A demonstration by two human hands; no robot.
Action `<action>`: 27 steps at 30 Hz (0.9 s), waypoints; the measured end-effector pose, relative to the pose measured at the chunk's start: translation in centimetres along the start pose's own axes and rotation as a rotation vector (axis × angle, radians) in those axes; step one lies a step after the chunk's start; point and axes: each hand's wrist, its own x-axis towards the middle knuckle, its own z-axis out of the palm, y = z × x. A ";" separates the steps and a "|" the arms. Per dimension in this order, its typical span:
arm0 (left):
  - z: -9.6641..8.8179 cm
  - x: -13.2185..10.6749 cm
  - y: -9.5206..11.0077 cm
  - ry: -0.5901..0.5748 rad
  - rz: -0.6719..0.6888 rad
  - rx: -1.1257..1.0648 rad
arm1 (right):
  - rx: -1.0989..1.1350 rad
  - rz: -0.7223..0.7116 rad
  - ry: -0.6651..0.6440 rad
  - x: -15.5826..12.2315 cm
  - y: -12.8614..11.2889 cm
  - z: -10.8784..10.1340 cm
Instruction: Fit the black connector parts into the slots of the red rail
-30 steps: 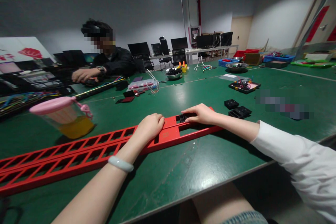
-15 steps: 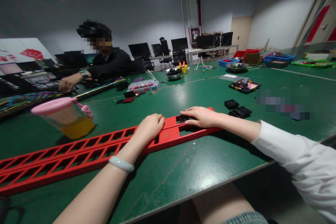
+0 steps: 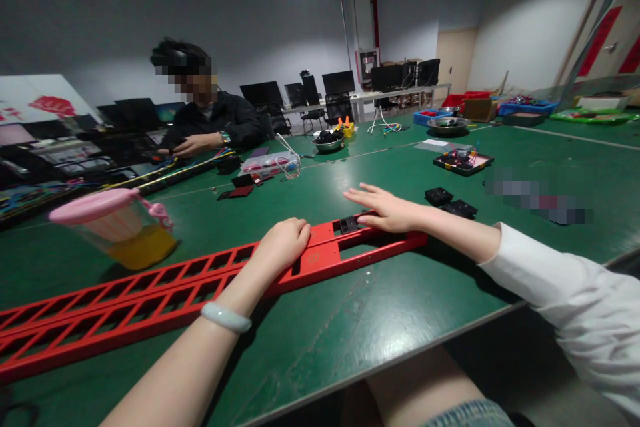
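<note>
A long red metal rail with rows of cut-out slots [image 3: 165,287] lies across the green table [image 3: 350,327] in front of me. My left hand [image 3: 283,247] rests curled on the rail near its right end, fingers bent over the top edge. My right hand [image 3: 385,208] hovers just above the rail's right end, fingers stretched out flat and holding nothing. A small black clip [image 3: 351,223] sits in a slot of the rail under that hand. More black clips [image 3: 450,201] lie on the table to the right.
A pink-lidded jug of yellow liquid [image 3: 117,227] stands at the left. Across the table a person in black [image 3: 210,121] handles cables. A parts box [image 3: 273,163], metal bowls [image 3: 329,141] and a black tray [image 3: 463,162] lie farther back. The table edge runs close to me.
My right hand has lifted off the black clip in the rail and spread open above it. My left hand stays on the rail. The person opposite has shifted their hands.
</note>
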 end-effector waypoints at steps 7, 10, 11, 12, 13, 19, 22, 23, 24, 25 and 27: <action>-0.3 -0.1 0.3 0.001 -0.010 -0.006 | -0.181 0.512 -0.158 -3.4 7.9 -7.8; -0.2 -0.1 0.2 0.001 -0.013 0.006 | -0.144 0.597 -0.359 -5.5 10.4 -9.2; -0.2 -0.1 0.2 0.003 -0.011 0.009 | -0.115 0.592 -0.406 -6.1 10.9 -9.5; -0.1 -0.1 0.1 0.004 -0.008 0.011 | -0.088 0.578 -0.441 -6.5 11.3 -9.6; -0.1 -0.1 0.1 0.007 -0.004 0.010 | -0.070 0.563 -0.468 -6.8 11.6 -9.7; -0.4 -0.1 0.3 -0.007 -0.010 0.015 | -0.095 0.567 -0.541 -6.8 12.2 -9.4; -0.6 -0.1 0.6 -0.023 -0.034 0.017 | -0.076 0.551 -0.539 -6.8 12.5 -9.0; -0.7 -0.1 0.6 -0.027 -0.039 0.016 | -0.064 0.543 -0.534 -6.8 12.6 -8.9; -0.7 -0.1 0.6 -0.030 -0.041 0.013 | -0.052 0.536 -0.530 -6.8 12.7 -8.8; -0.7 -0.1 0.6 -0.030 -0.038 0.010 | -0.044 0.529 -0.529 -6.9 12.8 -8.8; -0.6 -0.1 0.5 -0.023 -0.025 0.006 | -0.037 0.513 -0.539 -7.0 13.0 -8.7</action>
